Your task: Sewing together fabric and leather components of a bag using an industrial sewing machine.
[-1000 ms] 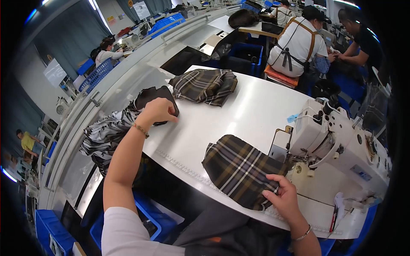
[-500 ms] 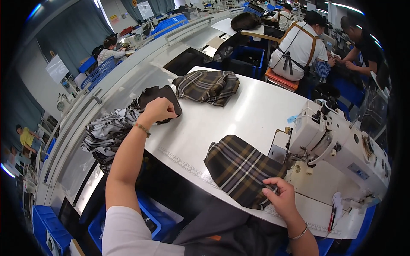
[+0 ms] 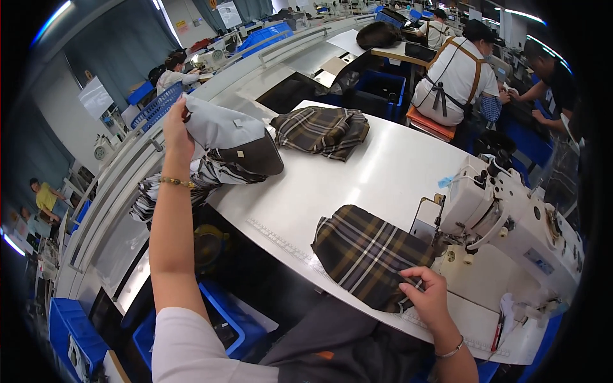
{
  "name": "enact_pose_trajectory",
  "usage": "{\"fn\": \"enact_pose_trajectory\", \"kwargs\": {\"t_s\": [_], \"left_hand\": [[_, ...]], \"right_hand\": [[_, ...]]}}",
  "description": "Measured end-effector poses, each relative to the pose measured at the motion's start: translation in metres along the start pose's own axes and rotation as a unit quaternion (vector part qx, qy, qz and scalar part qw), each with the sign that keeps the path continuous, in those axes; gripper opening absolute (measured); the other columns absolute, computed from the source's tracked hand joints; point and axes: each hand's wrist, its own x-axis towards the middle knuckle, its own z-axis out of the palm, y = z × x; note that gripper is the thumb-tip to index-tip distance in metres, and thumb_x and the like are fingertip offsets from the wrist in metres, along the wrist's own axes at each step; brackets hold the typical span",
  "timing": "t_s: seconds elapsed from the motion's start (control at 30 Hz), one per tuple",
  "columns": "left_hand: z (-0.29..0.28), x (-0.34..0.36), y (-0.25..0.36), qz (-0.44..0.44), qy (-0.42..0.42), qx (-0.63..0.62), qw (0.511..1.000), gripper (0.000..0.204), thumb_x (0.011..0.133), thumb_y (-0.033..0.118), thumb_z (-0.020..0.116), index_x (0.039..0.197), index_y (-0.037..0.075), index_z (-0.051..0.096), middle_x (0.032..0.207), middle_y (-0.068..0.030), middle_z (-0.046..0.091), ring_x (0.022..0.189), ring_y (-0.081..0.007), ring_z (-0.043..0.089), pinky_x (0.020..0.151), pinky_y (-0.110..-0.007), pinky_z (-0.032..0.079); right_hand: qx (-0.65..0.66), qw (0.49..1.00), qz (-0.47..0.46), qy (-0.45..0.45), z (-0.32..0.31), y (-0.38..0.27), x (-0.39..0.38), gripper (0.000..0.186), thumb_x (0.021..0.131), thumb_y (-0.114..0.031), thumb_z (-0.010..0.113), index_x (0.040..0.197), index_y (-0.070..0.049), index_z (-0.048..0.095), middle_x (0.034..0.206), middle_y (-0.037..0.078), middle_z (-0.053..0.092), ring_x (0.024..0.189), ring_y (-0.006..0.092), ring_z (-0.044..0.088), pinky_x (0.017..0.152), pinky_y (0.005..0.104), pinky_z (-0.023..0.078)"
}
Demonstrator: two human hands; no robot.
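My left hand point(image 3: 177, 131) is closed on the raised edge of a light grey fabric piece point(image 3: 220, 124), whose lower part is dark grey, over a pile of white-and-dark pieces point(image 3: 156, 193) at the table's left. My right hand point(image 3: 416, 287) pinches the near right corner of a plaid fabric piece point(image 3: 366, 252) lying flat beside the sewing machine point(image 3: 504, 226). A crumpled plaid stack point(image 3: 317, 131) sits at the back of the white tabletop point(image 3: 389, 172).
Long metal rails point(image 3: 105, 191) run along the left. Blue bins stand below left point(image 3: 233, 300) and behind the table point(image 3: 380, 89). A thread snipper point(image 3: 498, 329) lies at the right. A seated co-worker point(image 3: 440, 96) and another person point(image 3: 546, 86) are at the back right; others work farther off.
My left hand has moved up and left from the pile, lifting the grey piece and showing its light side. My right hand stays on the plaid piece.
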Motion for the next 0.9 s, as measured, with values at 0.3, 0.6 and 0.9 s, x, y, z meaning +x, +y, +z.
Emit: {"fn": "enact_pose_trajectory", "kwargs": {"t_s": [0.3,0.6,0.9], "left_hand": [[0.066,-0.102,0.092,0.074,-0.226,-0.13,0.963,0.018,0.098,0.022,0.052,0.098,0.007,0.062,0.105,-0.0052,0.062,0.117,-0.0199,0.06,0.102,-0.035,0.049],[0.113,-0.162,0.074,0.038,-0.4,0.154,0.903,0.032,0.097,0.026,0.044,0.078,0.002,0.055,0.073,-0.0057,0.056,0.066,-0.0102,0.049,0.062,-0.028,0.041],[0.197,-0.301,-0.062,0.006,-0.757,0.232,0.611,0.018,0.079,0.003,0.066,0.096,0.001,0.07,0.091,-0.0123,0.067,0.083,-0.0207,0.065,0.076,-0.03,0.051]], "right_hand": [[0.025,0.998,0.038,-0.037,-0.007,-0.001,0.001,0.024,0.076,0.005,0.073,0.1,0.003,0.07,0.096,0.005,0.071,0.087,0.0089,0.063,0.081,0.0225,0.049],[0.008,0.994,-0.003,-0.109,-0.01,0.006,0.009,0.026,0.082,-0.01,0.078,0.108,-0.007,0.075,0.088,0.0,0.074,0.07,0.0037,0.058,0.065,0.0219,0.047],[0.199,0.968,0.1,-0.113,-0.015,0.013,0.006,0.034,0.097,-0.033,0.066,0.101,0.0,0.073,0.085,0.0,0.07,0.076,0.0071,0.058,0.069,0.0251,0.048]]}}
